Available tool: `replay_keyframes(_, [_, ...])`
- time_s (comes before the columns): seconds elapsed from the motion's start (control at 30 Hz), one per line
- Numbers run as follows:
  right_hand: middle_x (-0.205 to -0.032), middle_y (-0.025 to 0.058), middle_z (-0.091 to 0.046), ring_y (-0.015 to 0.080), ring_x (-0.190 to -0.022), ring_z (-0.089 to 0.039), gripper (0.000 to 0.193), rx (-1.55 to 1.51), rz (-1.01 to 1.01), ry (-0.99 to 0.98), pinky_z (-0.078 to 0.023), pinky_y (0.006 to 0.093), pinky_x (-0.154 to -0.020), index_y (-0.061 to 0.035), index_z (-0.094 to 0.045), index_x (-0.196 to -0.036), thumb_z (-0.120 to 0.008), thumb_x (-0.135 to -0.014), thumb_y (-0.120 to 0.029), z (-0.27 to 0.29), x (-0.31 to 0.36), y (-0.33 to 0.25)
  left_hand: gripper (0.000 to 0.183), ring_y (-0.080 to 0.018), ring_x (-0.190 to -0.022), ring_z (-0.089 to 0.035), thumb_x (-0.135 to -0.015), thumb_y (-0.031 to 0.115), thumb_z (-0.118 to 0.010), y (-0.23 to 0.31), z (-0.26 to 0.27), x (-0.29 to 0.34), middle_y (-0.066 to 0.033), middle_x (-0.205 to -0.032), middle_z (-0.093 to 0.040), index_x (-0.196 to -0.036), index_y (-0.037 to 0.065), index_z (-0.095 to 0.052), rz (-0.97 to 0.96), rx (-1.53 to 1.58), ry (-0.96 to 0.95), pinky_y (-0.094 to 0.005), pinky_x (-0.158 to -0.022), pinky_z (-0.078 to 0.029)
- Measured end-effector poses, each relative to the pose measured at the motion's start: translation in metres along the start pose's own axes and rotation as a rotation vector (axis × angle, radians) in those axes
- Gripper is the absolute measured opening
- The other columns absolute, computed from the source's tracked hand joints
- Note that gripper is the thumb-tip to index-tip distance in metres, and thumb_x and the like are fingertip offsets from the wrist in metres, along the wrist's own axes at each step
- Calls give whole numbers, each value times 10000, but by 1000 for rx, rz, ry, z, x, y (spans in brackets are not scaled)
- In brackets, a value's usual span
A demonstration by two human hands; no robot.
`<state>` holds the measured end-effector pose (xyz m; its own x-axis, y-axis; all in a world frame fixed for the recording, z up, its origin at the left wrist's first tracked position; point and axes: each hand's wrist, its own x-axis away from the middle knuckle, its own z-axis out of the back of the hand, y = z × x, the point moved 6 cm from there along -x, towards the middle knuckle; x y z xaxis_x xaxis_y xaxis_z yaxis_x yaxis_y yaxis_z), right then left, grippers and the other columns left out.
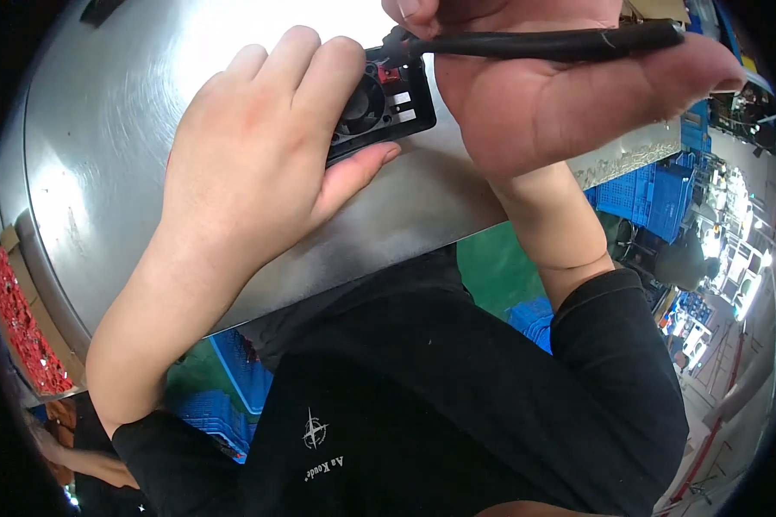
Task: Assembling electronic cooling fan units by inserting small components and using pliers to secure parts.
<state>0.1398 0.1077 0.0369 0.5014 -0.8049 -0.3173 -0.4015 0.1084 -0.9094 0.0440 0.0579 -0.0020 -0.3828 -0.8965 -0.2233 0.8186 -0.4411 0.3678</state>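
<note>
My left hand is wrapped over a black plastic housing on the metal table, thumb along its near edge. Inside the housing sit a small black fan and a red part; the hand hides the housing's left portion. My right hand is palm up, closed around a long black-handled tool that looks like pliers. The tool's dark head reaches the housing next to the red part. Whether its tip touches that part I cannot tell.
The shiny metal table ends just in front of my body. A cardboard box of small red parts stands at the left. Blue crates are at the right, with more below the table. Another person's arm shows at lower left.
</note>
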Motion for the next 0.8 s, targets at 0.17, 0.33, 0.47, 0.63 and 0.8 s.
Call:
replay_keyframes(0.17, [-701,43,-521,99,-568,-450,716,-69,-35,-19,-353,229,-524,-57,-541,-1055,-403,-957,-753,-1,2,1,594,-371,-932,-590,-868,455,-741,-3,-1,3,-163,-1049,-568,-1219,8,-569,6,1,-14,-453,-808,-493])
replay_keyframes(0.33, [-691,38,-515,95,-558,-443,739,-124,-68,-24,-346,226,-513,-58,-541,-1041,-400,-943,-777,-2,-2,6,578,-378,-938,-587,-866,422,-747,-3,-2,3,-167,-1054,-563,-1225,10,-559,13,19,-16,-455,-814,-495])
replay_keyframes(0.47, [-683,33,-511,92,-550,-438,758,-171,-91,-31,-339,225,-504,-59,-542,-1031,-398,-932,-797,-7,-3,13,547,-399,-973,-603,-855,411,-753,-2,-1,2,-180,-1085,-604,-1204,21,-593,38,26,-22,-476,-848,-502])
replay_keyframes(0.63, [-673,27,-505,88,-539,-432,781,-226,-118,-49,-331,222,-492,-61,-543,-1017,-395,-918,-821,-3,-8,11,507,-440,-1098,-621,-856,373,-747,-4,-4,4,-212,-1201,-665,-1243,58,-657,54,23,-56,-525,-943,-496])
replay_keyframes(0.8, [-663,21,-499,84,-529,-425,804,-298,-160,-88,-324,220,-481,-62,-544,-1004,-392,-904,-845,-20,0,5,509,-390,-996,-618,-822,354,-767,0,0,12,-158,-1119,-625,-1232,83,-635,90,-69,16,-487,-874,-509])
